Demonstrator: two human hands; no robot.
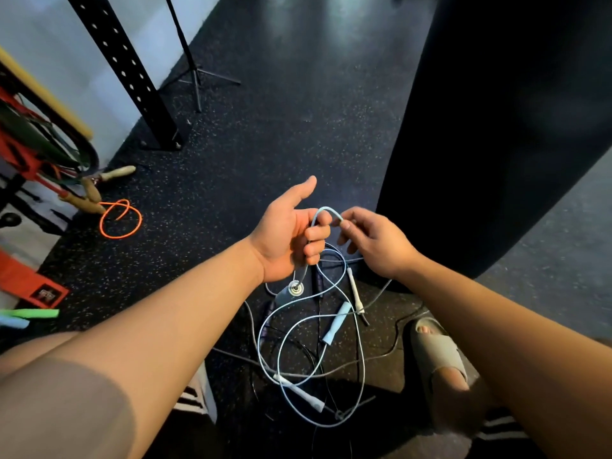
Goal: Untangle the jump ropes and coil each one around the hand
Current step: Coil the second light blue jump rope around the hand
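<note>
A light blue jump rope [331,212] arches between my two hands above the floor. My left hand [291,233] grips its handle, whose metal end [295,288] sticks out below my palm, thumb raised. My right hand [371,240] pinches the blue cord just past the arch. The rest of the blue cord hangs in loose loops [284,329] down to a tangle on the floor, mixed with grey and dark cords. Several pale handles [336,321] lie in that tangle.
A big black punching bag [496,127] hangs at the right. A black perforated rack post [132,77] stands at the left, with an orange rope [121,220], wooden handles and bands near it. My sandalled foot [437,352] is beside the tangle.
</note>
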